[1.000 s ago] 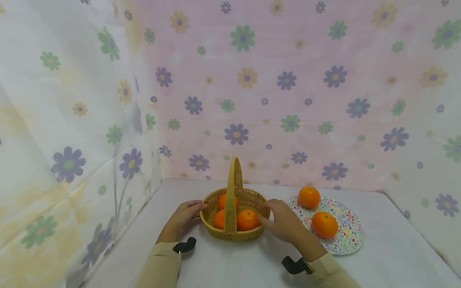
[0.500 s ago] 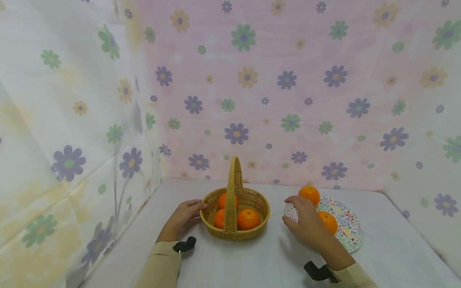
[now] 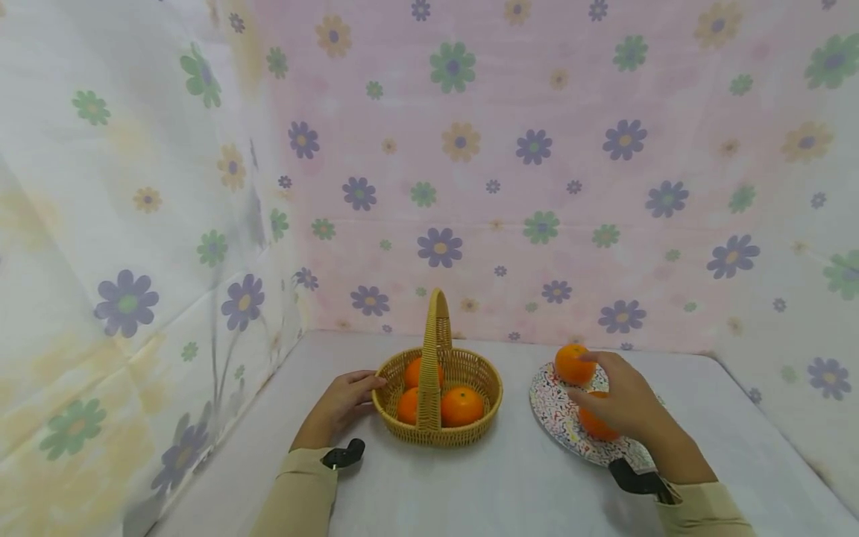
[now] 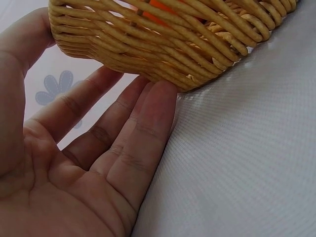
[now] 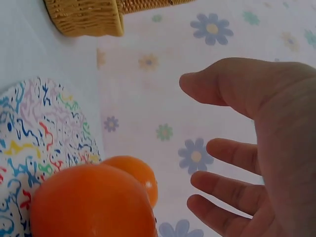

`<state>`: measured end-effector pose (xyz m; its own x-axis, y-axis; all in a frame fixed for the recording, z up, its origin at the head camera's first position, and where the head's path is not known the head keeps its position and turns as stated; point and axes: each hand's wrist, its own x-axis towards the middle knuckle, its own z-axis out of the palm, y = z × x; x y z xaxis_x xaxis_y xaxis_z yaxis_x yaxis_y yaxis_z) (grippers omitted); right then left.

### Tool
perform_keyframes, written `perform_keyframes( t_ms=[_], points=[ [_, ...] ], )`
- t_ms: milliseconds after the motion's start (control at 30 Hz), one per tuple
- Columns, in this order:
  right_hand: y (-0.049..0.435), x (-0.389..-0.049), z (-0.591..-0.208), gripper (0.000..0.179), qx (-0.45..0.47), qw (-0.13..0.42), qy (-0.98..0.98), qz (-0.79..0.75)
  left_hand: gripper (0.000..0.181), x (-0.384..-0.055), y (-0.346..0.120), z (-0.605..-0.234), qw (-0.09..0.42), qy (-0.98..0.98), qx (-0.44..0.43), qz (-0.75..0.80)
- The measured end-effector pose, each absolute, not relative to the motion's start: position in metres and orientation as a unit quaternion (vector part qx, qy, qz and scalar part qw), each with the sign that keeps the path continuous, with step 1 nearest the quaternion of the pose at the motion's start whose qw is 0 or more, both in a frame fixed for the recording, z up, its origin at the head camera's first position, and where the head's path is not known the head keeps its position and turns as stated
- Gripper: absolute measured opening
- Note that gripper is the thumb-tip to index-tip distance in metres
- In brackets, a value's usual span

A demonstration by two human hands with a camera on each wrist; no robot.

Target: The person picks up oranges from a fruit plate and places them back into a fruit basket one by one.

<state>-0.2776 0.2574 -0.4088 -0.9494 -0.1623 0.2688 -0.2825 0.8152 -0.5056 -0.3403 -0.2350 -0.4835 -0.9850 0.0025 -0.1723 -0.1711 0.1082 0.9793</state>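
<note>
In the head view, a wicker basket (image 3: 470, 440) with a tall arched handle holds three orange fruits like mandarins (image 3: 461, 406). My left hand (image 3: 342, 406) holds it at its left side; in the left wrist view the thumb reaches the rim and the fingers (image 4: 158, 108) lie along the lower wall. To the right, a round speckled placemat (image 3: 553, 414) bears two more mandarins, a farther one (image 3: 570, 364) and a nearer one (image 3: 597, 425). Over them hovers my right hand (image 3: 631, 403), thumb and fingers spread with nothing between, partly covering the nearer fruit.
A white cloth (image 3: 436, 492) covers the tabletop. Flower-printed fabric (image 3: 496, 224) rises behind it and on both sides. Dark wrist mounts (image 3: 634, 477) stick out from the sleeve cuffs.
My right hand has left the basket's right rim and moved right, over the mandarins on the placemat. The left hand and basket have stayed put.
</note>
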Motion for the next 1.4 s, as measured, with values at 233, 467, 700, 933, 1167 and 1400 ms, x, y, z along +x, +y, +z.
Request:
perform_keyframes(
  t_ms=[233, 467, 700, 933, 1167, 1400],
  points=[
    [0.269, -0.279, -0.406, 0.080, 0.112, 0.085, -0.949, 0.284, 0.053, -0.340, -0.236, -0.484, 0.070, 0.750, -0.053, 0.655],
    [0.283, -0.280, -0.410, 0.082, 0.136, 0.082, -0.942, 0.294, 0.051, -0.340, -0.237, -0.483, 0.066, 0.749, -0.052, 0.657],
    [0.295, -0.281, -0.413, 0.080, 0.127, 0.034, -0.941, 0.312, 0.051, -0.337, -0.238, -0.481, 0.067, 0.748, -0.053, 0.658],
    [0.311, -0.282, -0.417, 0.072, 0.126, 0.027, -0.934, 0.334, 0.051, -0.337, -0.236, -0.480, 0.067, 0.744, -0.043, 0.664],
    [0.321, -0.288, -0.424, 0.075, 0.108, 0.008, -0.927, 0.358, 0.052, -0.337, -0.235, -0.480, 0.065, 0.743, -0.039, 0.665],
    [0.326, -0.291, -0.434, 0.072, 0.108, -0.030, -0.919, 0.379, 0.050, -0.338, -0.236, -0.481, 0.067, 0.742, -0.044, 0.665]
  ],
)
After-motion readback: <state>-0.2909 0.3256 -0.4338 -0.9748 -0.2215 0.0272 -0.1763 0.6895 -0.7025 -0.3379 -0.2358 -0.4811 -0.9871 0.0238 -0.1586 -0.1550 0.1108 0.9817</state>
